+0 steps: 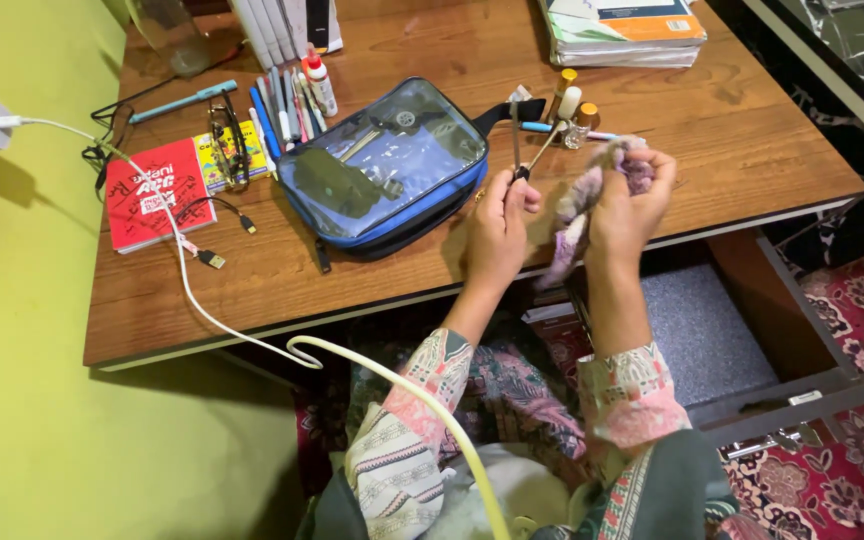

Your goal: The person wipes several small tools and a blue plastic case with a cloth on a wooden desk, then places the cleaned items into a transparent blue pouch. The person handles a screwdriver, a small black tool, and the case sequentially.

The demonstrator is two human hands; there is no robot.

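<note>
Head view: small scissors point(530, 150) are gripped in the left hand point(497, 235), blades up. A soft, limp purple cloth point(592, 195) is bunched in the closed right hand point(630, 205), above the table point(732, 150) edge. Judged light, floppy; best pinched near its fold. Blue pouch point(387, 165) lies beside.

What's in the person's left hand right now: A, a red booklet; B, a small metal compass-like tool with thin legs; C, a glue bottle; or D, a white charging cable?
B: the left hand pinches a small metal compass-like tool with thin legs above the wooden desk, while the right hand bunches a purplish-white fuzzy cloth.
</note>
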